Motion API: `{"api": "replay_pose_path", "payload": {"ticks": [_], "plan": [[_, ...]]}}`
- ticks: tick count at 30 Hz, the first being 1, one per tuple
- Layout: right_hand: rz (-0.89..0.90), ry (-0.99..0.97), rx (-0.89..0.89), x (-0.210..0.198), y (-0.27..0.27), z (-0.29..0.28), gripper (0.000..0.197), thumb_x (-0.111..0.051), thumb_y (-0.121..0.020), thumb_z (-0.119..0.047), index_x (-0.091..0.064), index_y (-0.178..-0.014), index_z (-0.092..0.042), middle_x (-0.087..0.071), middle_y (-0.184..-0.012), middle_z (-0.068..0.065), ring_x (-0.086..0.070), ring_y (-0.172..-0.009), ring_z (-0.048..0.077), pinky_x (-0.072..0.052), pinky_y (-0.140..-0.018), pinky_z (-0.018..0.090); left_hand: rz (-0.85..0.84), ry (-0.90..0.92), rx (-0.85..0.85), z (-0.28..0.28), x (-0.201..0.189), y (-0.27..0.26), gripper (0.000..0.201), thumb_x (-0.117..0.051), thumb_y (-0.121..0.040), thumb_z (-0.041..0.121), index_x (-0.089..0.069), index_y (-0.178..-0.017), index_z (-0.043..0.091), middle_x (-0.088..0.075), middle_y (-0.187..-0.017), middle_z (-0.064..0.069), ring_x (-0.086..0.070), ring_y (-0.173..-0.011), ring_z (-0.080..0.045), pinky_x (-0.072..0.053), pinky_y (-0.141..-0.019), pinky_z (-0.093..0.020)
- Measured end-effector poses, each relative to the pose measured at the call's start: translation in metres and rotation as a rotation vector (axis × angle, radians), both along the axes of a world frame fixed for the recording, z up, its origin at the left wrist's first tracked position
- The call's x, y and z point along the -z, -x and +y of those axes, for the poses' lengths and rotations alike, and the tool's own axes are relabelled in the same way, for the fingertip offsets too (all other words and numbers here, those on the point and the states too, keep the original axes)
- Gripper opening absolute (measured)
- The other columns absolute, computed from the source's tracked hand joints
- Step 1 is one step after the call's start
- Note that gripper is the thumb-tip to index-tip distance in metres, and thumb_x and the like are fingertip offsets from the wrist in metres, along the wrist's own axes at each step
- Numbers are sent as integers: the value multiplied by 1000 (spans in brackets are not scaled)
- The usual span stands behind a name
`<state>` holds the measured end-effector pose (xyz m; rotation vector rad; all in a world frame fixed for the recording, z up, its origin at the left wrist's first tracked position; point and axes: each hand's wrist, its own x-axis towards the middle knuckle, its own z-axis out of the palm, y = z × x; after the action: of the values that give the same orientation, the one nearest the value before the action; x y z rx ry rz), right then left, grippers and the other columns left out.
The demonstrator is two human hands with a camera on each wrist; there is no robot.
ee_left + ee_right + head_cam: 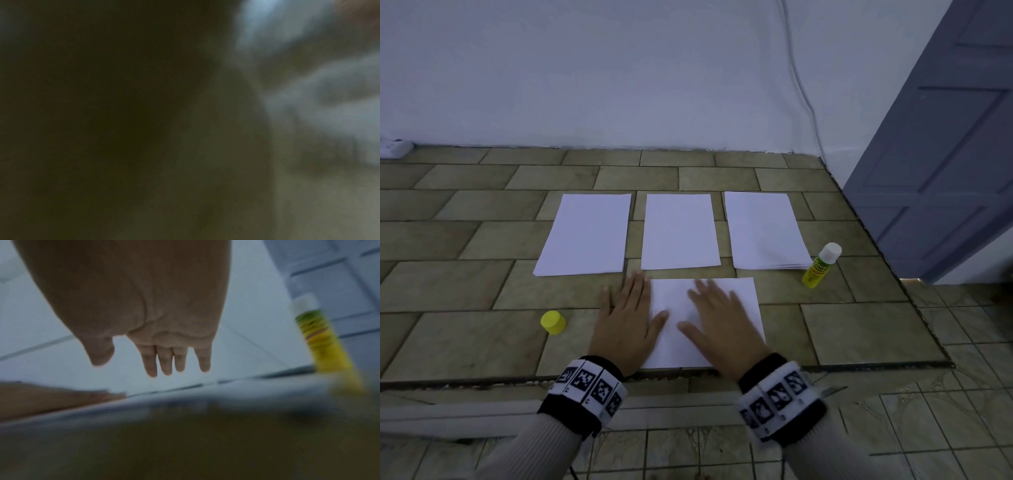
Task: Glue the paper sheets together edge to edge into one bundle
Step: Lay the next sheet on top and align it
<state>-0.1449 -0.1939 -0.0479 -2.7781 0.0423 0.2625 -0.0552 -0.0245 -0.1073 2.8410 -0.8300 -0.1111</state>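
Both hands, left hand [625, 318] and right hand [717, 320], lie flat on paper sheet [743, 301].

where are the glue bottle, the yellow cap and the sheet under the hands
glue bottle [815, 270]: head view, on its yellow label
yellow cap [553, 322]: head view, on its side wall
sheet under the hands [743, 294]: head view, on its bare far right corner

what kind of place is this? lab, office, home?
Likely a home room, work done on the floor: tan tiled floor, plain white wall, panelled grey-blue door, power strip by the wall.
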Motion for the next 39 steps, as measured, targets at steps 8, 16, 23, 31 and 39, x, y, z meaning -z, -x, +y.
{"api": "replay_pose_path", "payload": {"ticks": [8,16,23,31,39], "plan": [[-108,64,-61,42,-27,31,101,18,-75,-72,-11,-153,-15,-6,-161,-1,1,-148,11,16,-115,47,40,-40,34,4,4,-2,87,6,-97,57,-37,-146,-2,-30,-155,-15,-27,-144,-27,-17,-114,-55],[-55,189,177,44,4,-44,95,21,-75,-70,0,-153,-21,2,-161,-8,5,-147,6,8,-116,47,-47,-16,34,1,6,-3,98,22,-85,64,-14,-154,4,-7,-162,-9,4,-147,-16,-2,-118,-47],[-46,292,292,30,9,-48,107,33,-70,-69,-5,-153,-13,-2,-162,2,-1,-149,16,4,-115,53,-77,4,7,-1,8,-1,84,1,-91,57,-16,-153,4,-8,-162,-9,6,-145,-13,-5,-119,-50],[-123,134,-25,46,-23,21,103,27,-74,-70,-8,-153,-14,-5,-161,2,2,-148,13,17,-113,46,-78,-16,43,2,8,-3,82,1,-98,54,-37,-146,-1,-30,-155,-16,-28,-144,-28,-20,-112,-55],[-57,250,162,43,7,-58,101,30,-72,-70,-4,-153,-20,-2,-162,-4,0,-148,11,2,-117,51,-96,-4,40,2,7,-2,81,-3,-93,54,-21,-152,3,-14,-161,-12,-11,-149,-24,-12,-119,-53]]}}
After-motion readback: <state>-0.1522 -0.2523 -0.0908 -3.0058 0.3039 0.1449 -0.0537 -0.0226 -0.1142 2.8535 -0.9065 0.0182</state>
